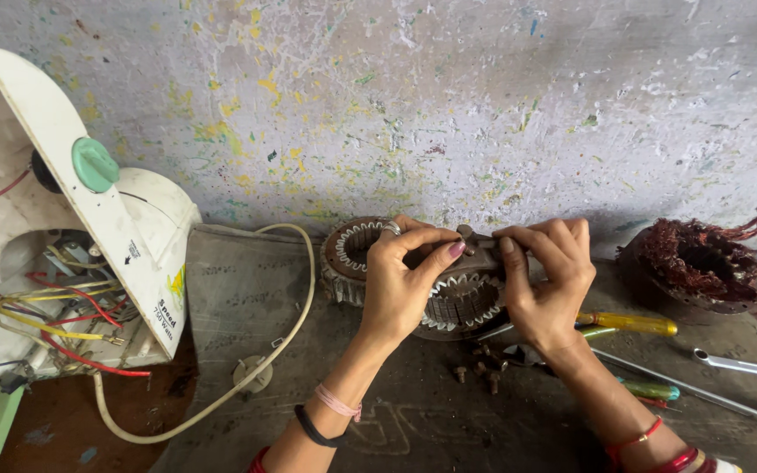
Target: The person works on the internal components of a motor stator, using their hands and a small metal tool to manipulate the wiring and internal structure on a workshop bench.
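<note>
A round brown motor stator [462,302] with white slot liners stands on edge on a grey mat by the wall. Behind it leans a second, similar ring [350,248]. My left hand [400,280] rests on the stator's top, thumb and forefinger pinched near a small bolt at its upper rim. My right hand [547,278] grips the stator's right side, fingertips meeting the left hand's at the rim. Several small screws [481,368] lie on the mat just below the stator.
An opened white appliance housing [124,236] with coloured wires lies at the left, its cream cable [295,328] looping over the mat. A tangle of copper winding [698,263] sits at the right. Screwdrivers [628,323] and a spanner [742,365] lie right of my wrist.
</note>
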